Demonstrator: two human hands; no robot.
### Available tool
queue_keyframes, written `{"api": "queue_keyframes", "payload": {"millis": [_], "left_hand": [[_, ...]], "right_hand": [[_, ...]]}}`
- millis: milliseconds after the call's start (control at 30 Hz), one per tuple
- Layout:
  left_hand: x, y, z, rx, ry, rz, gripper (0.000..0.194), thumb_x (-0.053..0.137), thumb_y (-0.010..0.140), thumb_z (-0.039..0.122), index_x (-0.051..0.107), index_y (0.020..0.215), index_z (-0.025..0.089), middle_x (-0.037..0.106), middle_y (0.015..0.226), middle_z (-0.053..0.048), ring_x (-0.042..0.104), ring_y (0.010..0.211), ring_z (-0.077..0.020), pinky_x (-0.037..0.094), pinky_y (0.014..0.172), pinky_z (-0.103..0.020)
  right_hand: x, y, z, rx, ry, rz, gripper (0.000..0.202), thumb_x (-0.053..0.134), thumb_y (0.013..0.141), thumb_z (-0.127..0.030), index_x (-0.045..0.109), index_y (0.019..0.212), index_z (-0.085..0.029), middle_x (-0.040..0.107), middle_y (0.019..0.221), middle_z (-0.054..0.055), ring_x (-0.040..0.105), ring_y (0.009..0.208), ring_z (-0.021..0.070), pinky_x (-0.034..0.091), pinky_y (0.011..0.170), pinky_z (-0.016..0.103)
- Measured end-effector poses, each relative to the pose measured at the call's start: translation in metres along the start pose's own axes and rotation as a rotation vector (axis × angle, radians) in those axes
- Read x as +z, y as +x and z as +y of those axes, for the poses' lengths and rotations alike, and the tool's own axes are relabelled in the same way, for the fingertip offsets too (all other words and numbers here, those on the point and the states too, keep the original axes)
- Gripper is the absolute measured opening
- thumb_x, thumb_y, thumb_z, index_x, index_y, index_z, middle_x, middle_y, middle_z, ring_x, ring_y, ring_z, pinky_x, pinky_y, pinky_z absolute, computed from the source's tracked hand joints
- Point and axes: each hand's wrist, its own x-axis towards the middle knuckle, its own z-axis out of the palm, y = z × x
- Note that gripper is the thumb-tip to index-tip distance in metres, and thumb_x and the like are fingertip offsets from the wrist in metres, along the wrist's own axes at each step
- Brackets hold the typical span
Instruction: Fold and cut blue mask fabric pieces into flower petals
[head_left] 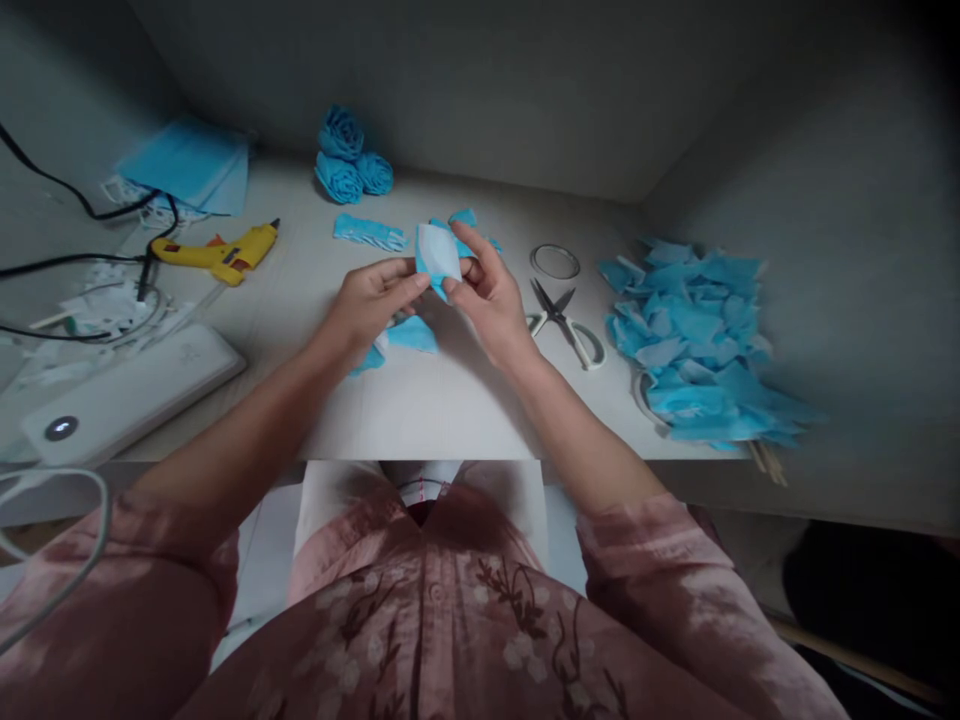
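Head view: left hand (pixel 369 303) and right hand (pixel 493 298) pinch thin, squarish white-and-blue fabric (pixel 437 252).

I see the left forearm (pixel 266 415) and right forearm (pixel 589 430) reaching forward, slanting inward. The left hand (pixel 366 302) and right hand (pixel 493 303) nearly meet, thumbs pinching against fingers, the right index finger (pixel 482 250) stretched out.

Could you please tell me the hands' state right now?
Left hand: closed, holding the folded white-and-blue fabric piece.
Right hand: closed, pinching the same piece.
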Motion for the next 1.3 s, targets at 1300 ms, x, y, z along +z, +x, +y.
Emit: {"api": "queue_keyframes", "payload": {"millis": [1300], "left_hand": [[0.001,-0.007,0.003,0.220,0.459,-0.064,0.026,0.064,0.084,0.022,0.061,0.058,0.019,0.047,0.057,0.003,0.039,0.060,-0.0124,0.030,0.061,-0.030]], "right_hand": [[-0.024,0.001,-0.028,-0.281,-0.465,-0.059,0.021,0.063,0.100,-0.045,0.072,0.093,-0.027,0.073,0.097,0.003,0.065,0.105,0.0253,0.044,0.112,0.050]]}}
